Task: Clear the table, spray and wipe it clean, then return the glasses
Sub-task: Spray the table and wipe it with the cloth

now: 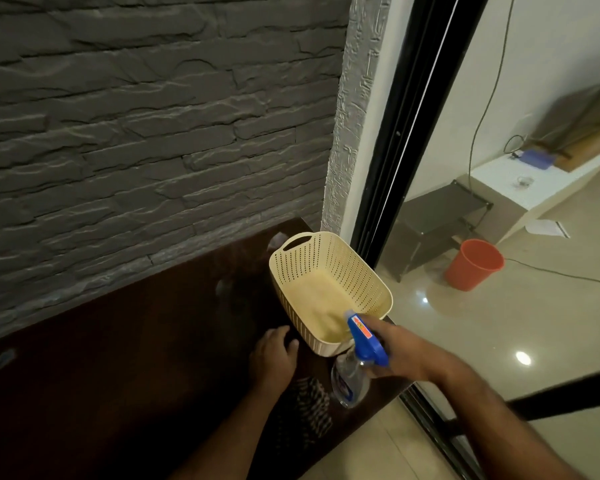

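Note:
My right hand (404, 355) grips a clear spray bottle (349, 379) with a blue trigger head (364, 341), held just above the right end of the dark brown table (136, 358). My left hand (274, 355) rests open on the tabletop, just left of a cream perforated basket (329, 289). A yellow cloth (321, 317) lies inside the basket. A dark striped cloth (309, 407) lies on the table below my left hand. Faint glassy shapes (222, 287) show on the tabletop near the wall; I cannot tell whether they are glasses.
A grey stone wall (153, 133) runs behind the table. A black-framed glass door (413, 150) stands at the right. Beyond it are a red bucket (473, 265), a low white counter (527, 188) and a cable on the tiled floor.

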